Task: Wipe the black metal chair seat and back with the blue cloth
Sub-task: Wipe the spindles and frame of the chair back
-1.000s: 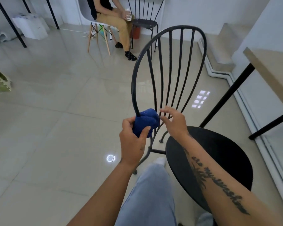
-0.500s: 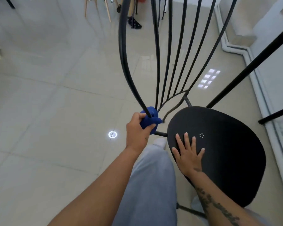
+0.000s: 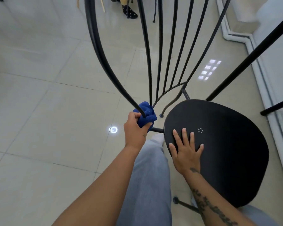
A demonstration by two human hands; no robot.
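Watching the head cam feed rn. Biggest thing in view is the pale tiled floor (image 3: pixel 39 111), glossy, w/ a round light reflection just left of the hands. On it stands the black metal chair: its seat (image 3: pixel 227 152) fills the right-centre, flat and dark w/ a tiny ring of dots near the middle. The chair back (image 3: pixel 160 46) rises toward the top of frame, a thick curved outer rod on the left plus thin spindles fanning up from a point low down by the seat.

Grey trouser leg (image 3: pixel 147 176) runs up the bottom centre, between the two forearms. A black table leg (image 3: pixel 252 53) slants across the upper right, white baseboard beyond it. Someone's dark sock (image 3: pixel 129 12) shows at the top edge.

Right hand (image 3: pixel 186 152) is flat, palm down on the near-left part of the seat, fingers spread, gripping nothing. Left hand (image 3: pixel 136 131) is closed around the blue cloth (image 3: pixel 145 115), bunched up and pressed vs the bottom of the thick outer rod, right where it meets the spindles.
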